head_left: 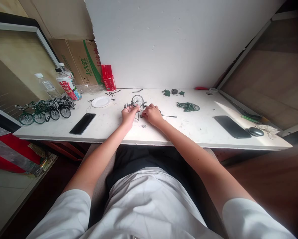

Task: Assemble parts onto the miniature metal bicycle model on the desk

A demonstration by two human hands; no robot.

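Your left hand (129, 114) and right hand (151, 114) both rest on the small model bicycle (137, 103), fingers curled on its thin dark metal frame; how tightly they grip cannot be told. Its spoked round wheel (137, 100) stands upright on the far side of your fingers. The frame's long axis appears to run left to right. It sits mid-table on a white, smooth tabletop (193, 129). Finished model bicycles (45, 111) stand far left beside plastic bottles (68, 83). A flat black phone (82, 123) lies near left.
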